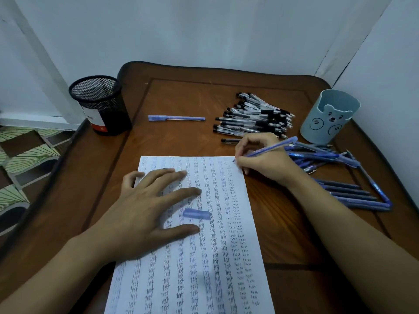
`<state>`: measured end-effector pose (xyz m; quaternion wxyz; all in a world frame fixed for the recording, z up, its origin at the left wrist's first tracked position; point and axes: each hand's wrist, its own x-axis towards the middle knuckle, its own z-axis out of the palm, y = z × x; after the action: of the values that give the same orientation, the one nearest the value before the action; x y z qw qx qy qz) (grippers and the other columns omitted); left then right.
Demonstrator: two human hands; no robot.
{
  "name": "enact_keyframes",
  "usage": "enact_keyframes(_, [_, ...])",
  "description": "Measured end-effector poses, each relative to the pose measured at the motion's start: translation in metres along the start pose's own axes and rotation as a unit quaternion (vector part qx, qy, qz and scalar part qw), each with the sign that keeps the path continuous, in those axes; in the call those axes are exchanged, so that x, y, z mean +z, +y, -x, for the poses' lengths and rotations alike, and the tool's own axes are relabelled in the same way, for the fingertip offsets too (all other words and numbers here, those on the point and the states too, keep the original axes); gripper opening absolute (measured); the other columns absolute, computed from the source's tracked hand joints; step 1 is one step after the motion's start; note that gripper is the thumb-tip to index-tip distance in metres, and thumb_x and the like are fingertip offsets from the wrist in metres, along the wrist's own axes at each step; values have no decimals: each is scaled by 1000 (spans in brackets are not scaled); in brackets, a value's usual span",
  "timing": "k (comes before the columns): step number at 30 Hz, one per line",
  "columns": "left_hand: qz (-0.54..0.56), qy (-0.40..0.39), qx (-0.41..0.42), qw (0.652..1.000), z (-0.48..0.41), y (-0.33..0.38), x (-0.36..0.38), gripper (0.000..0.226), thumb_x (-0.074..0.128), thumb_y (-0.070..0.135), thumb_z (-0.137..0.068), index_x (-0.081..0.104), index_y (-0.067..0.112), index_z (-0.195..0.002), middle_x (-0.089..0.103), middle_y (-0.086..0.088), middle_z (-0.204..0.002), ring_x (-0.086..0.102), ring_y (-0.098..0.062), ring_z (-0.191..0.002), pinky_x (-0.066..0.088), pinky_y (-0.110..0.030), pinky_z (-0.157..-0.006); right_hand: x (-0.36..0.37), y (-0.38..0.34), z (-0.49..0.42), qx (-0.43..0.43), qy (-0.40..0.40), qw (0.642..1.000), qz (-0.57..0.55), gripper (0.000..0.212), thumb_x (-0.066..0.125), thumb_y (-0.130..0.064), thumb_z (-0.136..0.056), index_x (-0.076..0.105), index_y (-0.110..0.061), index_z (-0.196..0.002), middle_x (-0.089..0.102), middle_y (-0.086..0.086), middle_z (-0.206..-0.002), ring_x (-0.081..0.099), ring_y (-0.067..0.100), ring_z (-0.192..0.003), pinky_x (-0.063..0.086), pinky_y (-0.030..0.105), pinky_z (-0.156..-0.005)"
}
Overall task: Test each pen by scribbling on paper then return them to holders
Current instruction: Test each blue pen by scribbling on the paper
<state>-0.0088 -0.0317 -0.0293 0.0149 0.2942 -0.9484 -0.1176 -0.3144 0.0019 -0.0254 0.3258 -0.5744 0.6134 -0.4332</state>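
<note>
A white sheet of paper (pixel 204 257) covered in columns of the written word "test" lies on the brown table (pixel 172 98). My right hand (pixel 260 159) grips a blue pen (pixel 272 148) with its tip on the sheet's top right corner. Spread flat, my left hand (pixel 147 207) presses on the sheet's left side. A blue pen cap (pixel 196 214) lies on the paper beside my left fingers. A black mesh holder (pixel 101 104) stands at the far left and a light blue bear holder (pixel 330 115) at the far right.
A pile of black-capped clear pens (pixel 254 116) lies at the back of the table. Several blue pens (pixel 340 173) are scattered on the right. One capped blue pen (pixel 176 118) lies alone near the mesh holder. White walls close in the back and right.
</note>
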Motion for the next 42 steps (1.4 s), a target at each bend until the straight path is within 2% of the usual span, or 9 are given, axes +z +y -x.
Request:
enact_keyframes(3, [-5,2,0,1000,-2,-1,1,74,19,98,-79,21,67,-146,7,30,-163,-9,2,-151,0,-46,-121,-2,5,-4,-7,-8,1000,-8,16,74,13,-79,63,4,-74,68,18,-84,61,24,-56,53,34,-56])
enact_keyframes(7, [13,6,-6,1000,-4,-3,0,76,28,98,-77,27,65,-146,16,30,-161,-2,2,-152,3,-48,-121,-4,8,-7,-8,2,1000,-8,11,75,11,-81,65,6,-77,69,20,-82,60,16,-56,48,25,-52])
enact_keyframes(11, [16,14,-5,1000,-5,-3,1,77,29,98,-77,28,64,-146,18,31,-160,2,4,-151,5,-46,-121,-3,10,-9,-6,-10,1000,-24,13,73,17,-80,62,12,-74,71,21,-78,63,19,-55,53,28,-57])
enact_keyframes(18, [19,18,-4,1000,-6,-2,1,76,31,98,-78,30,64,-145,24,29,-158,5,3,-151,8,-46,-120,0,9,-10,2,5,1000,-9,18,74,17,-78,58,16,-71,71,23,-78,66,12,-55,56,27,-56])
enact_keyframes(27, [22,18,-7,1000,-6,-3,1,76,32,98,-77,30,65,-145,24,30,-159,4,4,-151,7,-46,-121,-2,10,-11,15,4,1000,-23,17,74,19,-77,58,17,-70,71,22,-74,64,17,-52,55,26,-56])
enact_keyframes(35, [26,18,-8,999,-5,-3,1,74,31,98,-77,31,65,-144,24,30,-158,3,5,-151,5,-44,-121,-1,11,-12,19,9,1000,-18,20,75,16,-78,57,15,-69,72,19,-75,67,25,-58,56,29,-56])
enact_keyframes(39, [26,18,-10,999,-5,-2,0,74,32,98,-77,31,66,-143,24,30,-158,5,4,-151,6,-44,-121,0,10,-11,20,12,1000,-16,19,73,18,-78,56,18,-71,70,24,-76,66,16,-53,55,27,-55])
enact_keyframes(42, [25,16,-11,1000,-6,-2,0,73,31,98,-77,29,67,-143,23,31,-158,4,4,-151,5,-43,-121,-2,11,-11,19,13,1000,-16,19,72,19,-78,54,18,-72,70,22,-74,63,16,-50,54,27,-53])
